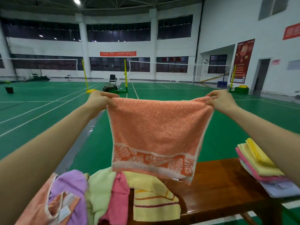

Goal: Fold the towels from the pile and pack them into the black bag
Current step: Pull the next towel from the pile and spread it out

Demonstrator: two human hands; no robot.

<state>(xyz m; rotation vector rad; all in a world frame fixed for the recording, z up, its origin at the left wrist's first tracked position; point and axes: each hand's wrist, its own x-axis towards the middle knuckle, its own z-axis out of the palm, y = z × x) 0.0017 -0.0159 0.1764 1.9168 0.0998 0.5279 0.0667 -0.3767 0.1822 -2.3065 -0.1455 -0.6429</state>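
Left fingers pinching the top left corner of the orange towel, thumb over the hem; right fingers pinching the top right corner likewise. Left hand and right hand held level, arms out, top edge nearly taut with a slight sag at mid-span. Towel hanging flat and upright in the air above the bench, patterned band at the bottom, lower hem just over the pile at the bench's left end; contact with the pile not clear. Already looks doubled, a second layer showing along the right side. Folded stack at the right end, well apart from the pile. Black bag not in view. Judged step: squaring up before the next fold. To do it well: keep both pinches right at the corners so side hems hang parallel; keep hands at one height so the band stays level; bring corners together edge on edge and check the side hems meet before releasing. Bare middle of the bench looks the best place to lay and press the fold. Risk: lower hem dragging into the pile and picking up a loose towel; lift clear first. Terry cloth likely soft and limp, so slack folds will slump.
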